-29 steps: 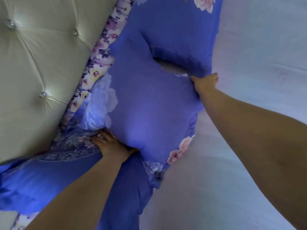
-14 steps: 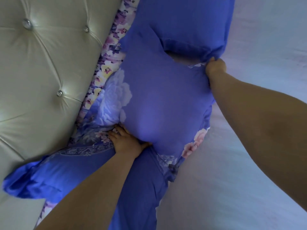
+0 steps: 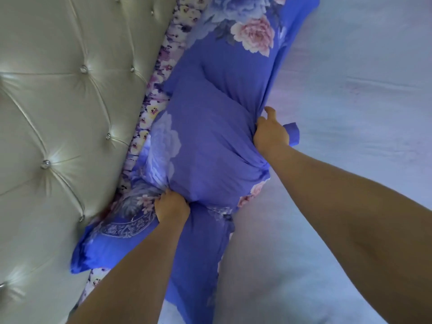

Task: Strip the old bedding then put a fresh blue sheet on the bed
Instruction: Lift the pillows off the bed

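Left hand point(image 3: 171, 205): fingers curled tight into a bunched fold at the near-left corner of the blue floral pillow point(image 3: 210, 155). Right hand point(image 3: 271, 134): the pillow's right edge is gripped, thumb raised, a flap of blue cloth trapped under the palm. The pillow is held between both hands, against the floral-print strip point(image 3: 154, 108) that runs along the tufted headboard point(image 3: 65, 113) on the left.

A second blue floral pillow point(image 3: 245, 43) lies just beyond it, touching; more blue floral cloth point(image 3: 198, 253) is piled nearer, under the left forearm.

Right of the pillows, a pale sheet point(image 3: 350, 113) is seen covering the mattress; whether it is old bedding or bare cover cannot be told.

Progress, judged: early. Pillows not yet cleared off the bed, stripping incomplete, a fresh blue sheet not identified anywhere. Whole fitting stage left.
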Action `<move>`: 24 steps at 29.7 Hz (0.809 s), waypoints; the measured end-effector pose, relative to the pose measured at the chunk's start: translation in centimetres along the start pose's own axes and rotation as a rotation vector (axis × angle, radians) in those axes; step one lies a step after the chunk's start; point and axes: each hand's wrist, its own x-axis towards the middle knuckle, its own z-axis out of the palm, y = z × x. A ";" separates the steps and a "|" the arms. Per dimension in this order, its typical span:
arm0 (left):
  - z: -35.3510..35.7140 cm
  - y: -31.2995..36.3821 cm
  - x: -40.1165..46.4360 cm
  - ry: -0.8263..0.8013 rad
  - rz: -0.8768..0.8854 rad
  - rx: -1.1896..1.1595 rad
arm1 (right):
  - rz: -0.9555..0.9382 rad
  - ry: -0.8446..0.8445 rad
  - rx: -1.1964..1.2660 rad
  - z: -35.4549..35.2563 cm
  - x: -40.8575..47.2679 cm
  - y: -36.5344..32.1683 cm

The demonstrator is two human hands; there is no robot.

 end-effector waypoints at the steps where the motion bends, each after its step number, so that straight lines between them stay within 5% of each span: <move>1: -0.3 -0.5 -1.1 0.012 0.010 -0.011 | -0.004 -0.006 -0.003 -0.6 -1.4 0.2; 6: -2.7 -2.5 -5.7 0.060 0.061 -0.074 | 0.079 0.018 0.099 -3.9 -8.1 2.9; 18: -5.0 -4.7 -22.8 0.083 0.242 -0.484 | 0.715 0.284 1.357 -10.5 -27.8 16.5; 24: -9.3 -2.8 -31.5 0.179 0.357 -0.606 | 0.830 0.333 1.449 -12.6 -36.4 24.0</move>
